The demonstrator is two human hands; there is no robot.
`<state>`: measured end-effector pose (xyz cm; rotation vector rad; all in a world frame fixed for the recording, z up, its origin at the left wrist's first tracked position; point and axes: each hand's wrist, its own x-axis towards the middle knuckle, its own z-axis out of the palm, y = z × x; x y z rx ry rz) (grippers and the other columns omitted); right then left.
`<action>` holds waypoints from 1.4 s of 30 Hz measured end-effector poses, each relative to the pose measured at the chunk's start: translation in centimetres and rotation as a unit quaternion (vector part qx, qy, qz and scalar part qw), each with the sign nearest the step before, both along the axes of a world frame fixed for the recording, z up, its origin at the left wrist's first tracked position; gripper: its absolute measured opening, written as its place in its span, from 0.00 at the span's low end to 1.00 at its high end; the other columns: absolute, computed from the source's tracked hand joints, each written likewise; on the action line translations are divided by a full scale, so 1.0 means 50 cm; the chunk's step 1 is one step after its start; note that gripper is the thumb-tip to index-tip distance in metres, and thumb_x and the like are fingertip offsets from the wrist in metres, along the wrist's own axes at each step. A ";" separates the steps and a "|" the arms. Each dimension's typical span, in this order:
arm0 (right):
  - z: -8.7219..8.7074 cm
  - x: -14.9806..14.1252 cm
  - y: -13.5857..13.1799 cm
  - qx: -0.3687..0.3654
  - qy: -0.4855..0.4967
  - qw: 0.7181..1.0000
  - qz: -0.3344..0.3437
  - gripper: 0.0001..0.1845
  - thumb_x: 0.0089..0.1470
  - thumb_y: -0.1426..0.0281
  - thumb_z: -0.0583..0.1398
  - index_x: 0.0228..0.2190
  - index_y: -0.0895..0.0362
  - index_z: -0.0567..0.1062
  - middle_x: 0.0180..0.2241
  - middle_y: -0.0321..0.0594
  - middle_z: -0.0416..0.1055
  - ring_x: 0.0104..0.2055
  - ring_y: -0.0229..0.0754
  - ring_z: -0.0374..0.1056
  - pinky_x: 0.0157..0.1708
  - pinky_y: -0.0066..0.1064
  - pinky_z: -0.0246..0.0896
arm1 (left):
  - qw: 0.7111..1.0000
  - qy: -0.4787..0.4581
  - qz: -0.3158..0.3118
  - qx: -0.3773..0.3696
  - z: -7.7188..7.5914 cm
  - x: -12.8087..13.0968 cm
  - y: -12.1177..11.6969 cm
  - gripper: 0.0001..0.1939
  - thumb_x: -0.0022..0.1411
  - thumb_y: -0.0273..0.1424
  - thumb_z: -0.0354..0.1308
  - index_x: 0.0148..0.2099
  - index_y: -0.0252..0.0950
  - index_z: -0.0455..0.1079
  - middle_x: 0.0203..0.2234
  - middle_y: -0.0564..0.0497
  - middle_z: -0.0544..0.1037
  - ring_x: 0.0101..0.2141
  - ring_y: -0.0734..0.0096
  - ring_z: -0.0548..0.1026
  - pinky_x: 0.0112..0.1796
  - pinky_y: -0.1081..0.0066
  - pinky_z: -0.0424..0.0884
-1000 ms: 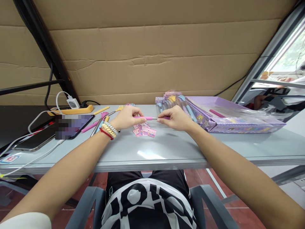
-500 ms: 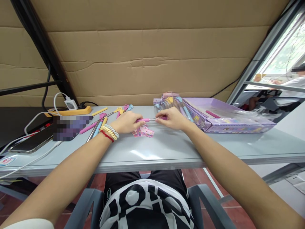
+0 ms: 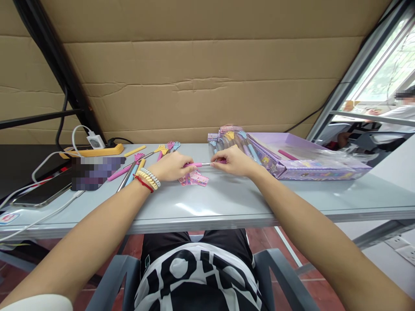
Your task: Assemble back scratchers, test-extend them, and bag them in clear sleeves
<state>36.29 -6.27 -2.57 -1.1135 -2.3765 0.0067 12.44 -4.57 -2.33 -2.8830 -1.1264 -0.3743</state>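
Both hands hold a pink back scratcher (image 3: 196, 164) level above the table, a short metal rod showing between them. My left hand (image 3: 173, 167) is closed round its left part. With the fingertips pinched, my right hand (image 3: 234, 160) grips the right end, where a bit of pink shows. Small pink printed cards (image 3: 196, 178) lie just below the left hand. Left of it are loose back scratchers (image 3: 127, 169) with hand-shaped heads in pink, yellow and blue. Behind the right hand lie several more in clear plastic wrappers (image 3: 229, 134).
A purple open box (image 3: 324, 174) with a pink stick and clear plastic stands at the right. Phones (image 3: 45, 188), white cables and a yellow power strip (image 3: 97, 150) occupy the left. Cardboard (image 3: 207, 65) closes off the back. Another person (image 3: 398, 114) sits at far right.
Both hands keep their hold on the back scratcher almost in place. The view has shifted very slightly; nothing else visibly moves.
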 end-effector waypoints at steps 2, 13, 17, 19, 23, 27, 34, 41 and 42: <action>-0.001 0.001 0.001 0.000 -0.003 1.000 0.002 0.13 0.52 0.65 0.58 0.29 0.60 0.79 0.21 0.38 0.73 0.22 0.33 0.61 0.27 0.25 0.53 | 1.000 0.004 -0.002 0.000 0.001 0.000 -0.001 0.20 0.65 0.41 0.44 0.33 0.35 0.71 0.21 0.50 0.75 0.23 0.71 0.69 0.26 0.72 0.57; -0.006 0.004 0.005 -0.001 -0.017 1.000 0.008 0.13 0.53 0.65 0.58 0.30 0.60 0.79 0.21 0.38 0.73 0.22 0.33 0.62 0.27 0.25 0.53 | 1.000 0.022 -0.002 0.002 0.001 0.001 -0.005 0.20 0.65 0.41 0.43 0.34 0.36 0.72 0.22 0.49 0.76 0.23 0.71 0.70 0.26 0.73 0.59; -0.007 0.004 0.007 -0.003 -0.017 1.000 0.008 0.13 0.53 0.65 0.58 0.31 0.60 0.79 0.22 0.37 0.73 0.22 0.33 0.61 0.27 0.25 0.53 | 1.000 0.020 -0.005 0.001 0.000 0.000 -0.006 0.19 0.65 0.41 0.43 0.39 0.37 0.73 0.22 0.50 0.77 0.24 0.71 0.71 0.26 0.73 0.59; -0.006 0.004 0.007 -0.002 -0.018 1.000 0.009 0.13 0.53 0.65 0.57 0.31 0.59 0.80 0.22 0.38 0.74 0.23 0.33 0.62 0.27 0.25 0.53 | 1.000 0.009 -0.007 -0.001 -0.001 -0.001 -0.005 0.20 0.65 0.42 0.43 0.43 0.37 0.72 0.22 0.51 0.77 0.24 0.71 0.72 0.26 0.74 0.59; -0.004 0.004 0.006 -0.004 -0.020 1.000 0.009 0.13 0.54 0.65 0.57 0.31 0.59 0.80 0.23 0.38 0.74 0.23 0.33 0.64 0.28 0.25 0.54 | 1.000 -0.002 -0.005 -0.004 -0.002 -0.002 -0.004 0.21 0.66 0.43 0.42 0.46 0.39 0.71 0.21 0.52 0.76 0.24 0.71 0.72 0.27 0.74 0.60; -0.003 0.004 0.005 -0.011 -0.019 1.000 0.005 0.13 0.54 0.65 0.57 0.32 0.59 0.80 0.24 0.38 0.75 0.24 0.33 0.64 0.29 0.25 0.54 | 1.000 0.004 -0.008 -0.001 0.000 -0.002 -0.005 0.22 0.66 0.44 0.41 0.46 0.40 0.72 0.20 0.52 0.74 0.23 0.71 0.71 0.26 0.74 0.59; -0.003 0.000 0.004 -0.010 -0.020 1.000 0.008 0.13 0.54 0.65 0.57 0.31 0.59 0.79 0.23 0.38 0.75 0.24 0.33 0.64 0.28 0.25 0.54 | 1.000 0.025 0.003 0.003 -0.002 0.002 0.000 0.18 0.66 0.40 0.42 0.36 0.37 0.70 0.24 0.50 0.76 0.25 0.70 0.71 0.28 0.72 0.60; -0.004 0.000 0.004 -0.027 -0.010 1.000 -0.005 0.12 0.52 0.65 0.58 0.31 0.60 0.79 0.23 0.38 0.73 0.25 0.34 0.63 0.28 0.25 0.54 | 1.000 -0.003 0.012 0.011 -0.005 0.001 0.002 0.14 0.65 0.36 0.45 0.42 0.38 0.70 0.31 0.50 0.78 0.32 0.68 0.74 0.31 0.72 0.63; -0.003 0.000 0.004 -0.031 -0.010 0.999 -0.007 0.12 0.52 0.66 0.58 0.31 0.61 0.79 0.23 0.38 0.73 0.25 0.34 0.63 0.28 0.25 0.54 | 1.000 -0.005 0.013 0.015 -0.005 0.001 0.001 0.14 0.65 0.36 0.45 0.43 0.39 0.70 0.32 0.50 0.78 0.33 0.67 0.74 0.32 0.71 0.63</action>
